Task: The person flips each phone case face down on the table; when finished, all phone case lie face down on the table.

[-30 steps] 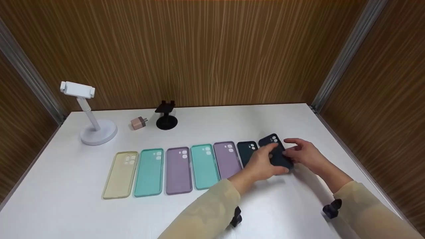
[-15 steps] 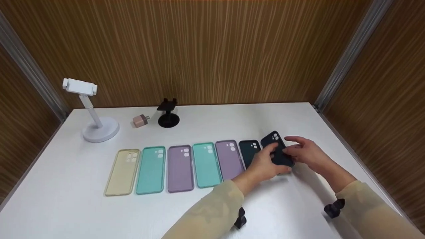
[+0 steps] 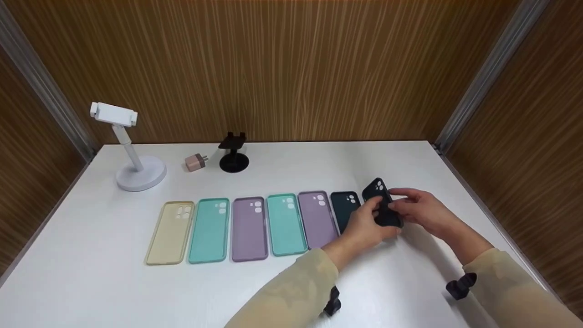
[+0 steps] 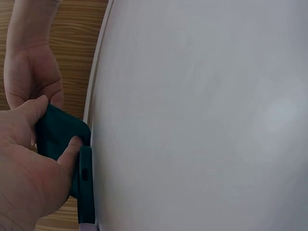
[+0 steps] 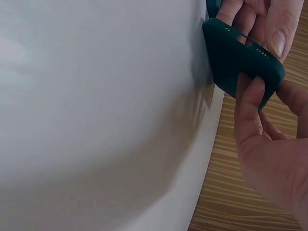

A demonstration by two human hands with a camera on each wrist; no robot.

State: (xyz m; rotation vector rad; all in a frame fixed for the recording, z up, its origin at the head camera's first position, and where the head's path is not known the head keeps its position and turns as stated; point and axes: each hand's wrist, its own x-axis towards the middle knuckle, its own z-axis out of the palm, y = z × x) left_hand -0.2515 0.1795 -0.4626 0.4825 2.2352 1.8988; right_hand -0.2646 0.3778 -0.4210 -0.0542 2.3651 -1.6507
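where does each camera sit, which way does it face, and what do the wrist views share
Head: on the head, facing forward and down over the table and case row; left hand, right hand and sleeves show.
Left wrist: worn there, facing left hand and held dark case; right hand shows too.
Right wrist: worn there, facing right hand and held dark case; part of left hand shows.
Wrist views share held dark case, table and both hands.

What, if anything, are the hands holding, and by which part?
The rightmost dark phone case: the left hand grips its left edge and near end, the right hand its right edge.
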